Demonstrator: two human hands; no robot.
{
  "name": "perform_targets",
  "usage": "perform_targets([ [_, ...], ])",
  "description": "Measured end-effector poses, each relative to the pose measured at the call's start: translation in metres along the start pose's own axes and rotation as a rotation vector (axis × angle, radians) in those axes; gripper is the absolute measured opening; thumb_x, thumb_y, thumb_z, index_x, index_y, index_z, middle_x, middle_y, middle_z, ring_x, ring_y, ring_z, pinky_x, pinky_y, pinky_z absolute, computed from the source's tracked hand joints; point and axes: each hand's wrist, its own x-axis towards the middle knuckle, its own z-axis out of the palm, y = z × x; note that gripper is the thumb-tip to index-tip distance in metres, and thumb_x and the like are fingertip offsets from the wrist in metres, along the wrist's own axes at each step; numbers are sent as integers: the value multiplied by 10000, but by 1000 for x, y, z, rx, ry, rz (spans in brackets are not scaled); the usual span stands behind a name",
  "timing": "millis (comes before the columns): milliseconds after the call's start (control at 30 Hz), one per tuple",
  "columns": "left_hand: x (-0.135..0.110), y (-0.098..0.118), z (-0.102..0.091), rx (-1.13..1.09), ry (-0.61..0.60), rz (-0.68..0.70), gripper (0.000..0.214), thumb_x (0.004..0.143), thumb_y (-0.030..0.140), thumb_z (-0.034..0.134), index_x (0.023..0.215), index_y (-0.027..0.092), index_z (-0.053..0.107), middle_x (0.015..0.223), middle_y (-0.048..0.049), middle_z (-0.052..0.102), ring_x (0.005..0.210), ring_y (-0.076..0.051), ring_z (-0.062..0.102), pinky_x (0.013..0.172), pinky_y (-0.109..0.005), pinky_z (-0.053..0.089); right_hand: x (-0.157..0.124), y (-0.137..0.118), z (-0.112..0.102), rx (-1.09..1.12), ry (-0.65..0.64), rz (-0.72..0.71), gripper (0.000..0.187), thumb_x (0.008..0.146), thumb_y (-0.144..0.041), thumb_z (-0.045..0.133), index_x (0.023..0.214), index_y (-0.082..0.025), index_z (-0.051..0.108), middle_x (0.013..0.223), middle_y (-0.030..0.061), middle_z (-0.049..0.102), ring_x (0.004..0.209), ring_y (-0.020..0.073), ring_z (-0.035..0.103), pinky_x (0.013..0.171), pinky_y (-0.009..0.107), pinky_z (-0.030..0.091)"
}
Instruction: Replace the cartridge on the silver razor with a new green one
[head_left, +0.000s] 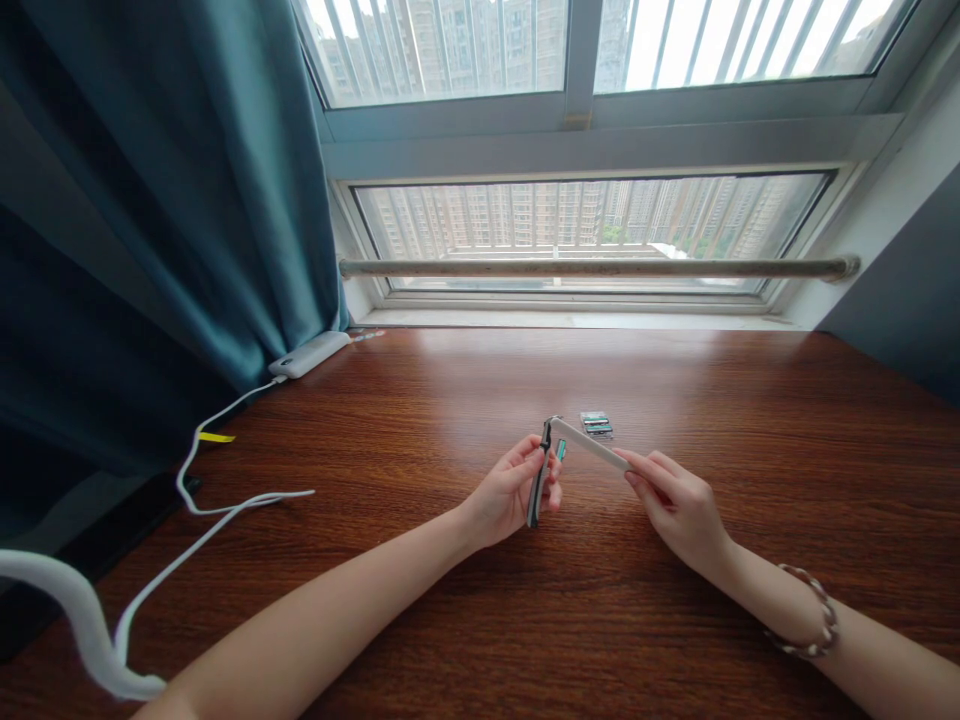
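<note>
My left hand (516, 492) is closed around the upright, dark-edged half of a slim hinged two-part object (538, 478). Its other half, a long pale strip (589, 442), slopes from the joint at the top down to my right hand (679, 507). The right fingertips and thumb pinch the low end of that strip. By the left fingers shows a small teal-and-dark piece (561, 450), and whether it is gripped or part of the object is unclear. On the table just beyond lies a small clear pack (597, 425) with teal-and-silver strips.
The brown wooden table (450, 620) runs back to a window sill. At left, a white power-bank-like block (310, 354) lies by the blue curtain (247, 200), with a white cable (225, 515) attached. A yellow strip (217, 437) sits near the cable. A metal rail (600, 268) crosses the window.
</note>
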Motion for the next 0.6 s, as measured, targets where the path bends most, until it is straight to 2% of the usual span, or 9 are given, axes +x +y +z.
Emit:
perform_targets([
  [167,0,1,0,8,2,-21,135,842,297,453,842,163,438,737,-12,487,543,-105,555,514,-206,391,1,0,0,7,-56,-21,325,851,-203,424,1164,-204,512,683,7,458,541,92,421,524,217,370],
  [333,0,1,-2,4,10,-33,171,852,297,418,834,137,477,732,-24,476,551,-108,551,514,-207,397,2,0,0,13,40,32,306,855,-208,421,1147,-196,513,739,24,505,588,101,457,562,223,386],
  [467,1,2,-2,2,-13,-53,197,850,302,403,844,128,494,708,-29,470,515,-100,522,469,-198,369,1,1,0,-1,-54,-1,308,853,-201,426,1150,-199,511,719,15,496,579,97,454,554,219,379],
  [600,1,3,-2,-1,-18,-71,193,843,294,403,859,134,508,682,-14,431,468,-74,455,408,-182,304,1,0,-1,30,57,-4,301,847,-173,433,1139,-195,502,781,28,523,638,103,485,597,218,393],
])
